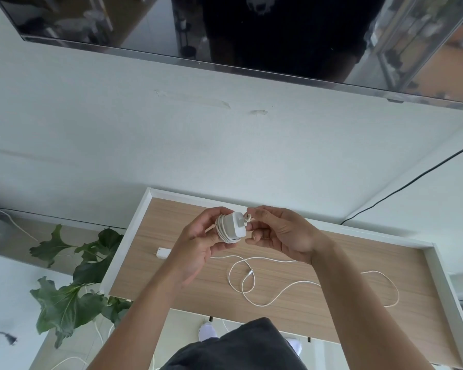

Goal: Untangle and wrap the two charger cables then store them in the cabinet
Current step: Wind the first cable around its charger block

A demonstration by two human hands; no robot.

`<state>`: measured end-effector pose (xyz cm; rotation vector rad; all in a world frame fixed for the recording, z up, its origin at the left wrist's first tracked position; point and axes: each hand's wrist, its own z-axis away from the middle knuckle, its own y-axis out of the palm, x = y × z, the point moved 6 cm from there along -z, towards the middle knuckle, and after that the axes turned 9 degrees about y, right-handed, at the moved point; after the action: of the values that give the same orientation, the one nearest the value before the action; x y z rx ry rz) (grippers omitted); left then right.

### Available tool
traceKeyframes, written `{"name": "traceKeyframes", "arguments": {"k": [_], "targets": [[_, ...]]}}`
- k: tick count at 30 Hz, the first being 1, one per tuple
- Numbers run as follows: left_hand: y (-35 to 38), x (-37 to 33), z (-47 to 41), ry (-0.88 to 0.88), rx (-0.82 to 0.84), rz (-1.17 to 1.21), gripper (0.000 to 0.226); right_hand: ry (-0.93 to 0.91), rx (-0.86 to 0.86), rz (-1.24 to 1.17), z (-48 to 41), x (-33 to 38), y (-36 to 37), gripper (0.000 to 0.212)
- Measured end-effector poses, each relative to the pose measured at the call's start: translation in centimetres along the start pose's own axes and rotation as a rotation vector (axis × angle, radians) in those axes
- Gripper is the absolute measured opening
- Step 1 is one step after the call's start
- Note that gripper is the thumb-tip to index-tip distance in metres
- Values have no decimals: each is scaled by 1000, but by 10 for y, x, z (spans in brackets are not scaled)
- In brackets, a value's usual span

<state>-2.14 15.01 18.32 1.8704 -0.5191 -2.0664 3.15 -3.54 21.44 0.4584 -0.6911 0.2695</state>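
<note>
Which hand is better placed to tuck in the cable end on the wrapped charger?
Probably the right hand: it pinches the cable end, while the left hand holds the wrapped charger steady.

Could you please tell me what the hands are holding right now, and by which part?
The left hand grips the wrapped charger round its coiled sides; the right hand pinches its cable end.
</note>
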Motion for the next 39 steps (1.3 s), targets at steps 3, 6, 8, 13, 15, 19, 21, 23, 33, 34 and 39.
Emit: {"name": "traceKeyframes", "arguments": {"k": [3,6,8,13,15,19,21,23,33,34,39], "targets": [[-2,-1,-2,12,19,-75,45,72,15,-98,-1,-1,-1,14],[-1,0,-3,-2,65,-105,46,129,44,-90,-4,-4,-2,15],[3,4,-2,-46,88,-28,43,143,95,-85,-5,-5,-1,17],[6,17,-1,-154,68,201,49,97,204,-135,-4,-3,-2,16],[7,22,-1,-178,48,274,50,86,218,-161,-5,-4,-4,19],[10,31,-3,-213,-7,394,55,92,214,-133,-9,-4,-8,27],[9,35,-3,-245,-45,431,57,104,197,-77,-9,-2,-11,33],[9,36,-3,-263,-57,455,57,116,134,-1,-9,-1,-16,36],[1,33,-10,-326,-21,409,60,-55,-123,-96,-14,18,-24,26],[2,34,-9,-332,-7,409,57,-64,-134,-112,-15,18,-23,22],[11,39,-6,-348,-2,451,50,-78,-214,-103,-21,16,-14,23]]}}
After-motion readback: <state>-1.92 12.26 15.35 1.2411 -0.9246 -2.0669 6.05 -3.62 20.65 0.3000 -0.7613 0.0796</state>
